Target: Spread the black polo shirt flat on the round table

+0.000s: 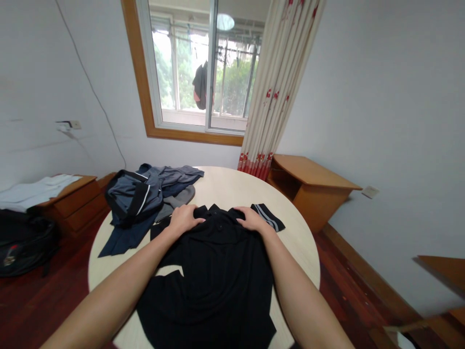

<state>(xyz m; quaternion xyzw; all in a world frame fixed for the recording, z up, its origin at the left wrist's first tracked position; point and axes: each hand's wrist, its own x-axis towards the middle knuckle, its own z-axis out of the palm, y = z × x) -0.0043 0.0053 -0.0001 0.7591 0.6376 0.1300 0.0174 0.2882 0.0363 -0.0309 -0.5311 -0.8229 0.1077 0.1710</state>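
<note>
A black polo shirt (221, 276) lies front side up on a round, pale table (221, 182), its collar at the far end and its hem toward me. My left hand (184, 218) grips the shirt at the left shoulder beside the collar, thumb on top and fingers curled over the fabric. At the opposite shoulder my right hand (250, 218) pinches the cloth the same way. The right sleeve, with grey stripes on its cuff (269, 216), sticks out past my right hand. The left sleeve is partly hidden under my left forearm.
A heap of grey and navy clothes (152, 191) covers the table's left back part. A wooden cabinet (312, 184) stands behind on the right, below the curtain (271, 97). On the left are a wooden drawer unit (78, 201) and a black backpack (25, 242).
</note>
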